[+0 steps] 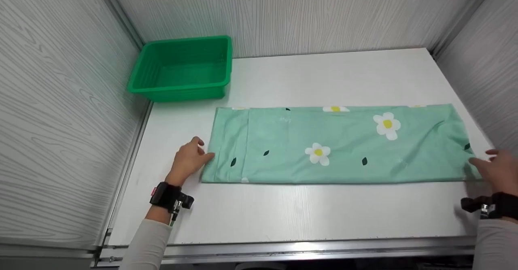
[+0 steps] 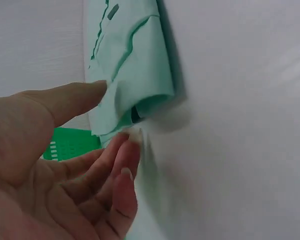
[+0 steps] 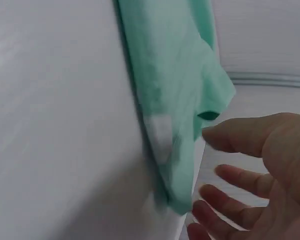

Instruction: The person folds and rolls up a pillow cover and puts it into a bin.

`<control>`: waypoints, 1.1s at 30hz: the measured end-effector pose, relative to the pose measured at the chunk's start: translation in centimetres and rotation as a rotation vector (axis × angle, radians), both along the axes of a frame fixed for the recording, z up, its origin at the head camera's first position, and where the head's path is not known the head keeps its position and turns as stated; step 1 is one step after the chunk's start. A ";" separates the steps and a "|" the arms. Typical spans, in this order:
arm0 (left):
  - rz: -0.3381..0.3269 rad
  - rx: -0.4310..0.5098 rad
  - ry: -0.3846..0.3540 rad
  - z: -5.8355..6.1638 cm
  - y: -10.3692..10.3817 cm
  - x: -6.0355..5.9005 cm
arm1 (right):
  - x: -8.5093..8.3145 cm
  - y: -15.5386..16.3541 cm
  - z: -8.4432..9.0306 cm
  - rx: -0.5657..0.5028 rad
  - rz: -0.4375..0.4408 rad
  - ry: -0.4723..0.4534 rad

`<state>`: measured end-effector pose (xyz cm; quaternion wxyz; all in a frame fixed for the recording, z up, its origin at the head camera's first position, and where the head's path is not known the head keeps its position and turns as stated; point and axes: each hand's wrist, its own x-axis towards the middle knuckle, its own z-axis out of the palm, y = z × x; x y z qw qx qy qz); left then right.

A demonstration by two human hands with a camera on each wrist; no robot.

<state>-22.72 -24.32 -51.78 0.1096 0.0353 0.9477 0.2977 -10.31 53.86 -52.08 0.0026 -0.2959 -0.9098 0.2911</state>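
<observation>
A mint-green pillowcase point(image 1: 299, 140) with daisies and dark leaves lies folded into a long strip across the white table, a stitched hem at its left end. My left hand point(image 1: 189, 160) is at that end, its thumb point(image 2: 82, 97) at the edge of the cloth. The fingers are bent loosely below, apart from the thumb, and the folded layers gape slightly there. At the opposite end my right hand point(image 1: 499, 171) is spread, thumb point(image 3: 232, 134) close to the cloth's edge and fingers apart. Whether either thumb presses the cloth I cannot tell. The right end looks wrinkled.
A green plastic basket point(image 1: 182, 94) stands at the table's back left, behind the cloth's left end. Wood-grain panels point(image 1: 283, 19) enclose the table at the back and both sides. A metal rail point(image 1: 299, 247) runs along the front edge.
</observation>
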 end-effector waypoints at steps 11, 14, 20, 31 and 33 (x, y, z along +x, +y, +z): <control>-0.291 0.026 0.205 -0.3 9.5 -6.2 | -10.0 -10.5 0.8 -0.002 0.581 0.392; -0.344 -0.003 0.186 -0.5 12.2 -7.3 | -12.4 -13.9 0.5 -0.016 0.703 0.312; -0.392 -0.086 0.146 -1.1 16.0 -8.7 | -14.9 -17.6 -0.4 0.030 0.859 0.184; -0.384 -0.136 0.123 -1.2 16.9 -10.0 | -16.1 -18.3 -0.9 0.135 0.875 0.102; -0.368 -0.148 0.124 -1.2 16.7 -9.9 | -16.2 -18.4 -0.9 0.135 0.875 0.082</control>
